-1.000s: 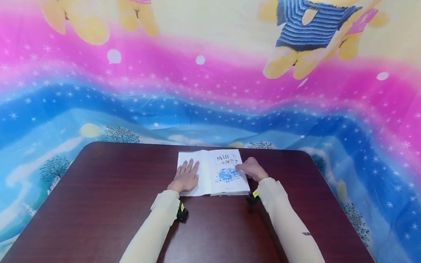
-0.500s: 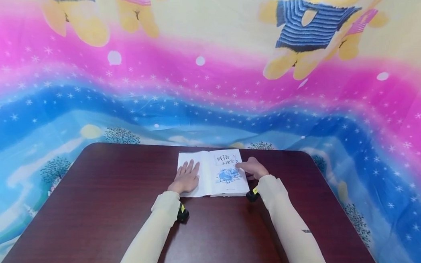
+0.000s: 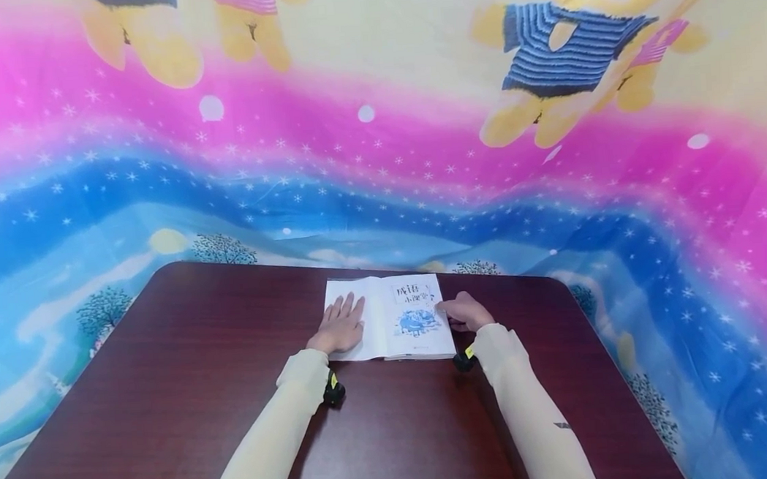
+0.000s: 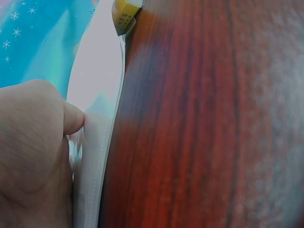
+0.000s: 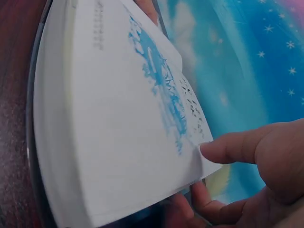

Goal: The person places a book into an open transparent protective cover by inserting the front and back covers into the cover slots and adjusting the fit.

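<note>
An open book [image 3: 396, 343] lies near the far edge of the table, its left side blank white. On the right page are dark Chinese characters and a blue picture. My left hand [image 3: 340, 324] rests flat on the left side, fingers spread; the left wrist view has its thumb [image 4: 73, 118] against the white sheet [image 4: 95, 71]. At the book's right edge is my right hand [image 3: 465, 312]. Up close in the right wrist view, its thumb [image 5: 228, 148] presses on top of the printed page [image 5: 118, 137] near the margin, and the other fingers [image 5: 202, 197] curl below the edge, partly hidden.
The dark reddish-brown table [image 3: 182, 398] extends to both sides and in front of the book. Behind it hangs a colourful cloth [image 3: 326, 162] with bears and snowflakes. A black wrist device [image 3: 333, 389] sits on each wrist.
My right hand's fingers have shifted at the book's right edge, and its thumb has slid slightly outward towards the margin. My left hand has stayed in place on the left side.
</note>
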The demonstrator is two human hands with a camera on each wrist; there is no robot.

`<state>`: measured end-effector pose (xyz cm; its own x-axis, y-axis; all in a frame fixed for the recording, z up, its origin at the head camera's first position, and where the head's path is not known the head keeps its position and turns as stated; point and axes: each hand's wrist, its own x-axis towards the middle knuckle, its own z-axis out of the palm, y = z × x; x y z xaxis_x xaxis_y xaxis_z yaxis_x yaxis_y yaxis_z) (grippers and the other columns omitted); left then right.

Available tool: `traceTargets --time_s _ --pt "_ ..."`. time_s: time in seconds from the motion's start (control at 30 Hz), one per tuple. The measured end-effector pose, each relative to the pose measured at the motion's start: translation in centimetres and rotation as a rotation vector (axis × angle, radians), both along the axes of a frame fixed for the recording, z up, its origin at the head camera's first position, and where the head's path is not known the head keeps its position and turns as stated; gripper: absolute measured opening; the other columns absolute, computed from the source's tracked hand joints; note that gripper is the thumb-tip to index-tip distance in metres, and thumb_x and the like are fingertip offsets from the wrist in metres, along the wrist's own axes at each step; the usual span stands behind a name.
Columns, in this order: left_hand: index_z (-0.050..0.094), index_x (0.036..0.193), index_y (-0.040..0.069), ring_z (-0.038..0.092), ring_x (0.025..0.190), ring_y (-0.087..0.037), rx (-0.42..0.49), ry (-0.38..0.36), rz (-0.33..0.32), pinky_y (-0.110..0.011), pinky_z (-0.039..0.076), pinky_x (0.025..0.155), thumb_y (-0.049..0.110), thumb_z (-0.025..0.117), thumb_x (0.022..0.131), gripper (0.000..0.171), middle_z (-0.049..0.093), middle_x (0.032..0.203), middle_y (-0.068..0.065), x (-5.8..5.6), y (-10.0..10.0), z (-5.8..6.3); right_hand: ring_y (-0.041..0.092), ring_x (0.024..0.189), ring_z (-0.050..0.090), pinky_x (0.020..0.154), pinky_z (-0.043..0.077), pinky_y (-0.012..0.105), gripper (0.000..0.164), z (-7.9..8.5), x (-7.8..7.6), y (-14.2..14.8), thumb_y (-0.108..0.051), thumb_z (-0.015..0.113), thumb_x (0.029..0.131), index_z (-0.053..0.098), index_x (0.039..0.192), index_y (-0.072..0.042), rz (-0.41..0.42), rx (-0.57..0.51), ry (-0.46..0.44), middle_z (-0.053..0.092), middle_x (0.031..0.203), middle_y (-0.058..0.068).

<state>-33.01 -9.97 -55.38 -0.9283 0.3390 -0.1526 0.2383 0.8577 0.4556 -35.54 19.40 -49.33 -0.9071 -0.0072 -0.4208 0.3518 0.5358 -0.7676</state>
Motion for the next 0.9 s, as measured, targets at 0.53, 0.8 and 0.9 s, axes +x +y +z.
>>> traceTargets --time_s 0.53,0.8,0.9 --pt "0.010 0.165 0.012 -0.006 0.158 -0.036 0.082 0.011 0.003 -0.053 -0.001 0.127 0.031 0.026 0.109 0.061 -0.001 0.171 -0.014 0.1 -0.2 0.1 0.021 0.082 0.070 0.071 0.060 0.037 0.036 -0.7 -0.6 1.0 -0.022 0.050 0.107 0.062 0.127 0.006 0.197 -0.084 0.186 0.071 0.104 0.018" --pt "0.015 0.164 0.009 -0.003 0.157 -0.037 0.076 0.016 0.010 -0.055 0.002 0.127 0.030 0.029 0.109 0.060 0.003 0.171 -0.017 0.3 -0.4 0.8 0.023 0.083 0.073 0.071 0.061 0.040 0.041 0.9 -0.1 -0.1 -0.025 0.050 0.108 0.057 0.137 0.004 0.249 -0.202 0.308 0.071 0.110 0.022" --pt "0.018 0.163 0.008 0.000 0.158 -0.037 0.085 0.022 0.015 -0.055 0.002 0.127 0.029 0.031 0.109 0.060 0.006 0.170 -0.019 0.4 -0.3 0.9 0.021 0.083 0.074 0.071 0.060 0.035 0.042 1.2 0.2 -0.7 -0.027 0.051 0.108 0.057 0.139 0.001 0.259 -0.217 0.348 0.072 0.111 0.020"
